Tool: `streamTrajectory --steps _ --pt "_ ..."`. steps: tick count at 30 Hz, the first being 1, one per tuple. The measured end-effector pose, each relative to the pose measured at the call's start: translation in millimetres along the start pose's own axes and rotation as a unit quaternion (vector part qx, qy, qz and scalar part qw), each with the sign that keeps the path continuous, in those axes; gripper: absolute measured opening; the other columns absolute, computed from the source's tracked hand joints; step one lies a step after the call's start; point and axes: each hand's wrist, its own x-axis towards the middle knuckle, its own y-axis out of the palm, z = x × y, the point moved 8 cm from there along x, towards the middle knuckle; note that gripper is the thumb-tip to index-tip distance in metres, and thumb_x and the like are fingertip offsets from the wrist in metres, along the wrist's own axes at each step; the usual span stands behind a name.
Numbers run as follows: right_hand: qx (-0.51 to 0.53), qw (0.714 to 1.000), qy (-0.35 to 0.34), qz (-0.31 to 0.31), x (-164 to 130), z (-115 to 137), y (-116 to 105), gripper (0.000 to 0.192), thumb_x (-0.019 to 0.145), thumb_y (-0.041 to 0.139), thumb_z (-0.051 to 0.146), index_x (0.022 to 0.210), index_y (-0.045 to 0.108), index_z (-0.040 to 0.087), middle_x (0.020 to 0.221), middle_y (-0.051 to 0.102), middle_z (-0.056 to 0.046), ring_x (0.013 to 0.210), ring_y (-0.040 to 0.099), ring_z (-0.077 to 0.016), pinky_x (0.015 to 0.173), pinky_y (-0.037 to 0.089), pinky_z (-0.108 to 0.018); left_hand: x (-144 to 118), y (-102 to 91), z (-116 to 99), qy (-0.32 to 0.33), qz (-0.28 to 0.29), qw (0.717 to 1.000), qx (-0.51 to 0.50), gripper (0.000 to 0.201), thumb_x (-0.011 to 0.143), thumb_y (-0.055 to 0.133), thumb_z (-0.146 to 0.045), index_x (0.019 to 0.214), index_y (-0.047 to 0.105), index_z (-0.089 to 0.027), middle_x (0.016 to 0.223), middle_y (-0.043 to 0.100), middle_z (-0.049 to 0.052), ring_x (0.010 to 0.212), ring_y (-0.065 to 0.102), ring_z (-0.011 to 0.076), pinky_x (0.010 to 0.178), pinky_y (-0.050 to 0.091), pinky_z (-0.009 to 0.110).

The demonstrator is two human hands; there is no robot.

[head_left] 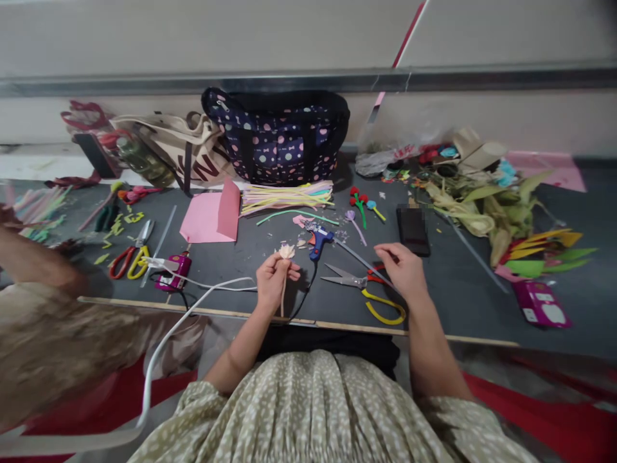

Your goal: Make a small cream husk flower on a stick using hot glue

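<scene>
My left hand (273,283) pinches a small cream flower (286,251) by its thin pale stem, with the petals above my fingertips. To its right lies a blue glue gun (319,243), a long translucent glue stick (354,256) reaching from its back toward my right hand (402,267). The right hand hovers near the scissors (354,280), its thumb and fingers drawn together; whatever may be between them is too small to make out. Those scissors lie partly open, with red and yellow handles. Pale scraps (302,244) are scattered around the gun's nozzle.
Behind are a bundle of pipe cleaners (286,198), pink paper (207,215) and a dotted bag (289,138). A phone (413,229) and corn husks (482,209) lie right. Left are other scissors (132,252), a white cable (166,337) and another person's arm (38,260).
</scene>
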Motion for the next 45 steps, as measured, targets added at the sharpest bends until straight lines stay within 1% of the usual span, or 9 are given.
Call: streamTrajectory --steps 6,10,17,26,33,35,38,42,45 --pt "-0.047 0.996 0.023 0.067 -33.5 -8.4 15.5 0.024 0.091 0.052 0.038 0.089 0.07 0.022 0.091 0.071 -0.006 0.082 0.066 -0.0208 0.077 0.049 -0.034 3.8 -2.4 5.1 -0.029 0.006 0.998 -0.056 0.039 0.07 0.079 -0.046 0.086 0.067 -0.013 0.079 0.073 0.006 0.062 0.067 0.0122 0.057 0.054 0.022" --pt "-0.13 0.978 -0.022 0.161 -52.9 -4.8 32.0 0.018 0.087 0.057 0.034 0.093 0.07 0.025 0.095 0.07 -0.006 0.089 0.065 -0.0232 0.076 0.05 -0.035 3.7 1.6 2.9 -0.031 0.011 0.996 -0.087 0.036 0.069 0.082 -0.042 0.086 0.07 -0.014 0.072 0.066 0.001 0.05 0.051 0.0039 0.043 0.04 0.015" --pt "-0.152 0.976 -0.055 0.148 -70.3 -27.2 15.6 0.029 0.088 0.053 0.033 0.111 0.069 0.023 0.111 0.068 -0.011 0.105 0.062 -0.0289 0.09 0.051 -0.045 2.3 2.8 -2.6 -0.014 0.032 0.996 -0.084 0.037 0.076 0.076 -0.049 0.087 0.072 -0.013 0.072 0.06 0.002 0.047 0.034 0.0022 0.04 0.028 0.016" --pt "-0.169 0.983 0.025 -0.068 -30.6 -50.5 -51.9 0.035 0.091 0.046 0.042 0.097 0.07 0.018 0.097 0.071 -0.014 0.086 0.063 -0.0261 0.08 0.049 -0.039 -6.6 6.3 -11.5 -0.011 0.029 0.997 -0.07 0.037 0.075 0.076 -0.05 0.082 0.067 -0.014 0.064 0.053 -0.002 0.043 0.03 0.002 0.039 0.025 0.015" --pt "-0.133 0.983 0.093 -0.087 -2.9 -51.8 -54.8 0.042 0.088 0.049 0.055 0.085 0.07 0.018 0.065 0.067 -0.006 0.064 0.061 -0.0219 0.063 0.041 -0.031 -14.7 -0.1 -21.7 0.011 0.007 0.997 -0.077 0.038 0.072 0.078 -0.048 0.082 0.068 -0.013 0.063 0.054 -0.002 0.043 0.031 0.0011 0.038 0.022 0.015" --pt "-0.178 0.971 0.113 -0.111 0.9 -53.7 -56.6 0.045 0.089 0.047 0.056 0.085 0.069 0.018 0.069 0.068 -0.008 0.066 0.061 -0.0229 0.063 0.039 -0.031 -16.5 -4.1 -22.0 0.016 -0.002 0.997 -0.076 0.039 0.072 0.078 -0.048 0.084 0.069 -0.013 0.064 0.054 -0.002 0.043 0.031 0.0008 0.039 0.022 0.014" --pt "-0.255 0.948 0.137 -0.131 10.1 -62.0 -57.9 0.053 0.088 0.049 0.057 0.114 0.062 0.013 0.095 0.07 -0.016 0.086 0.064 -0.029 0.072 0.043 -0.035 -18.8 -7.6 -21.0 0.016 -0.011 0.997 -0.075 0.038 0.073 0.078 -0.048 0.084 0.068 -0.013 0.063 0.054 -0.002 0.043 0.03 0.0006 0.039 0.022 0.014" --pt "-0.345 0.914 0.199 -0.08 34.2 -84.3 -48.9 0.098 0.079 0.061 0.064 0.146 0.029 -0.001 0.122 0.058 -0.032 0.108 0.06 -0.0421 0.084 0.045 -0.046 -20.1 -6.8 -20.0 0.007 -0.013 0.997 -0.082 0.039 0.071 0.079 -0.047 0.083 0.068 -0.012 0.064 0.054 -0.002 0.044 0.031 0.0009 0.039 0.022 0.015" --pt "-0.353 0.901 0.247 -0.042 57.4 -100.7 -39.7 0.108 0.076 0.064 0.067 0.15 0.02 0.0 0.129 0.054 -0.034 0.116 0.057 -0.0455 0.091 0.045 -0.052 -19.0 -5.5 -19.6 0.003 -0.009 0.996 -0.087 0.04 0.07 0.08 -0.047 0.082 0.068 -0.011 0.064 0.054 -0.002 0.044 0.032 0.0007 0.04 0.021 0.014"
